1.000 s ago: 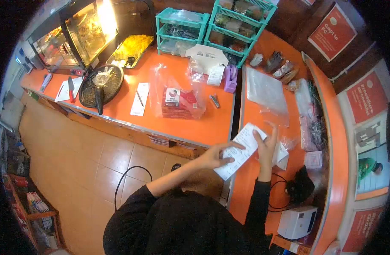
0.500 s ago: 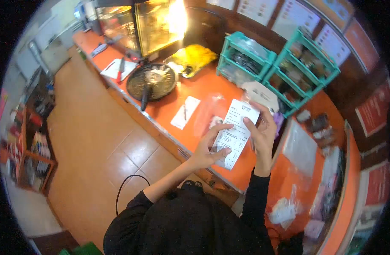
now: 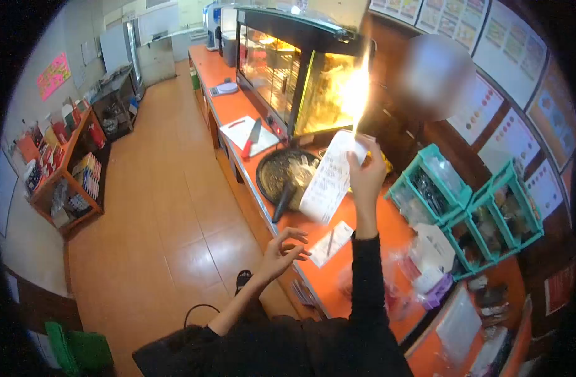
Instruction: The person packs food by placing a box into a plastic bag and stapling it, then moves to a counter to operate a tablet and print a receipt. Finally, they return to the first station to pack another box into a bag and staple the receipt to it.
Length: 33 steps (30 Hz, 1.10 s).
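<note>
A long printed receipt (image 3: 333, 179) hangs from my right hand (image 3: 367, 169), pinched near its top end. It is raised in front of the lit glass display case (image 3: 300, 81) and covers part of a dark round pan (image 3: 272, 168) with a black handle. My left hand (image 3: 281, 254) is off the paper, its fingers apart and slightly curled, over the counter's front edge. Close to it on the orange counter lies a white slip (image 3: 339, 239) with a pen (image 3: 330, 242) on it.
A knife (image 3: 253, 138) with a red handle rests on a white cutting board (image 3: 237, 133). Teal stacking baskets (image 3: 454, 220) stand on the right, near clear plastic bags (image 3: 398, 276). A scale (image 3: 225, 89) sits farther back. On the left is a wooden shelf (image 3: 80, 147).
My left hand has let go of the receipt and dropped away. My right hand has lifted the receipt up and forward towards the display case. The head view has shifted too.
</note>
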Available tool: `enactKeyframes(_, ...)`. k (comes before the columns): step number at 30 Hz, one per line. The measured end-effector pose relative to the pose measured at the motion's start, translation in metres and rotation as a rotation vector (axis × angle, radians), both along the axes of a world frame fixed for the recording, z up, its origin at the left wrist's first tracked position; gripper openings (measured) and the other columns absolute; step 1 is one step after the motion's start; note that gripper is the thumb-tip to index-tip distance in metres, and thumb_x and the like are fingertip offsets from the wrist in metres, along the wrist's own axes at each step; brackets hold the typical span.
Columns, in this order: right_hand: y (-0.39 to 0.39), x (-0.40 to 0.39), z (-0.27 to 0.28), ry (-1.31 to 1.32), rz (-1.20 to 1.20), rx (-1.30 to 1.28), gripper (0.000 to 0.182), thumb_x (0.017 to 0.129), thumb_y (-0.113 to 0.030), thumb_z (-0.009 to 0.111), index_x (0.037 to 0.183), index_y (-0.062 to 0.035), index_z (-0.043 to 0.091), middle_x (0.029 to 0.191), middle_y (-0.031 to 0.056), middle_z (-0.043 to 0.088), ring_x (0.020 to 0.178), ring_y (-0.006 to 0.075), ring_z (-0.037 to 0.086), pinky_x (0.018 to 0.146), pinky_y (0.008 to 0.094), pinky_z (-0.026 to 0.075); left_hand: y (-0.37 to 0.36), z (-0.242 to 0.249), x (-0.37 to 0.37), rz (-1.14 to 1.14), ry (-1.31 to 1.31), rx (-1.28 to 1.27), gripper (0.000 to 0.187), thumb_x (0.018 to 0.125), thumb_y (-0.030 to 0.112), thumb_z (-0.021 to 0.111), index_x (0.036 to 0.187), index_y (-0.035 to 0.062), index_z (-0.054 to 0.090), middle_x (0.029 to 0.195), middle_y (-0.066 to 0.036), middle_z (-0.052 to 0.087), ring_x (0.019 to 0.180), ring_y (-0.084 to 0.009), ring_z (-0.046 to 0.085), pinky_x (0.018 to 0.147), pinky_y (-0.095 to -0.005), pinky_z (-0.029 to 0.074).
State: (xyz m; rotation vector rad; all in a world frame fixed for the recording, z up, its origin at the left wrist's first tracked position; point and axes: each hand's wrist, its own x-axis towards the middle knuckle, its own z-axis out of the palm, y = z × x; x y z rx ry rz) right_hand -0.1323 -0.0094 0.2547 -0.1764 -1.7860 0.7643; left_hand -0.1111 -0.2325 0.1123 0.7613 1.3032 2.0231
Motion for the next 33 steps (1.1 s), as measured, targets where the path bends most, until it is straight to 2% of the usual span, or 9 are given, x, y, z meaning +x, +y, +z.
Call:
enactKeyframes(3,0.011,-0.091,0.034,0.042,-0.083,0.093,0.033,0.074,0.002,0.063,0.105,-0.0044,0.064,0.101,0.0143,0.067,0.094,0.0334,0.063,0.082,0.0367,0.048,-0.017,-0.025,-0.075,0.016,0.111,-0.055,0.022,0.094,0.014,0.058,0.113,0.0041,0.055,0.106,-0.007,0.059,0.092,-0.0163,0.064,0.076,-0.0287,0.055)
enactKeyframes(12,0.07,-0.36,0.137,0.222,-0.383,0.337,0.029,0.078,0.0,0.057,0.107,-0.0013,0.06,0.099,0.0206,0.058,0.094,0.0391,0.057,0.082,0.0457,0.046,-0.09,-0.003,-0.272,0.352,0.179,-0.206,0.017,0.093,0.012,0.053,0.105,0.0045,0.063,0.099,-0.006,0.063,0.085,-0.0136,0.061,0.076,-0.0273,0.05)
enactKeyframes(17,0.068,-0.395,0.139,0.055,-0.502,0.187,0.027,0.079,-0.004,0.057,0.104,0.0034,0.062,0.109,0.0251,0.056,0.1,0.0418,0.055,0.087,0.0468,0.044,-0.097,-0.02,-0.335,0.374,0.145,-0.213,0.018,0.093,0.012,0.052,0.106,0.0045,0.063,0.096,-0.005,0.062,0.087,-0.014,0.06,0.08,-0.0279,0.048)
enactKeyframes(23,0.051,-0.396,0.166,-0.177,-1.033,0.567,0.022,0.077,-0.014,0.061,0.088,0.004,0.068,0.121,0.0247,0.053,0.103,0.0435,0.053,0.09,0.0428,0.043,-0.086,-0.039,-0.354,0.305,0.078,-0.261,0.019,0.091,0.009,0.052,0.106,0.0046,0.063,0.095,-0.005,0.062,0.087,-0.0133,0.06,0.078,-0.0267,0.048)
enactKeyframes(28,0.072,-0.464,0.162,-0.243,-0.652,0.257,0.024,0.083,-0.013,0.054,0.092,0.0064,0.064,0.092,0.0246,0.062,0.09,0.0318,0.061,0.076,0.0414,0.049,-0.072,-0.062,-0.358,0.229,0.071,-0.33,0.02,0.092,0.011,0.053,0.107,0.0033,0.063,0.099,-0.007,0.063,0.088,-0.0141,0.061,0.079,-0.0281,0.048)
enactKeyframes(29,0.084,-0.481,0.161,-0.445,-0.627,0.545,0.025,0.082,-0.015,0.054,0.09,0.0066,0.064,0.085,0.0252,0.062,0.087,0.0322,0.062,0.074,0.043,0.049,-0.068,-0.064,-0.357,0.2,0.064,-0.348,0.019,0.092,0.008,0.053,0.106,0.0036,0.064,0.099,-0.006,0.063,0.089,-0.0135,0.06,0.079,-0.0276,0.049)
enactKeyframes(30,0.092,-0.509,0.155,-0.189,-0.491,0.226,0.023,0.081,-0.014,0.053,0.087,0.0057,0.064,0.086,0.0249,0.062,0.087,0.0329,0.061,0.074,0.044,0.048,-0.064,-0.067,-0.353,0.2,0.035,-0.361,0.019,0.093,0.009,0.052,0.107,0.0031,0.062,0.1,-0.007,0.064,0.089,-0.0132,0.06,0.08,-0.0277,0.048)
enactKeyframes(31,0.088,-0.52,0.149,-0.096,-0.778,0.47,0.025,0.079,-0.025,0.056,0.064,-0.0094,0.068,0.069,0.0129,0.064,0.071,0.029,0.063,0.067,0.0453,0.048,-0.058,-0.068,-0.351,0.173,0.057,-0.349,0.019,0.093,0.01,0.052,0.108,0.0029,0.062,0.1,-0.007,0.063,0.088,-0.0131,0.06,0.08,-0.0277,0.048)
enactKeyframes(33,0.087,-0.53,0.133,0.225,-0.745,0.356,0.028,0.08,-0.022,0.054,0.099,-0.0033,0.061,0.102,0.0229,0.057,0.105,0.0359,0.049,0.094,0.0535,0.028,-0.05,-0.072,-0.342,0.118,0.085,-0.326,0.019,0.094,0.011,0.052,0.109,0.0025,0.061,0.1,-0.007,0.063,0.088,-0.0129,0.059,0.08,-0.0278,0.048)
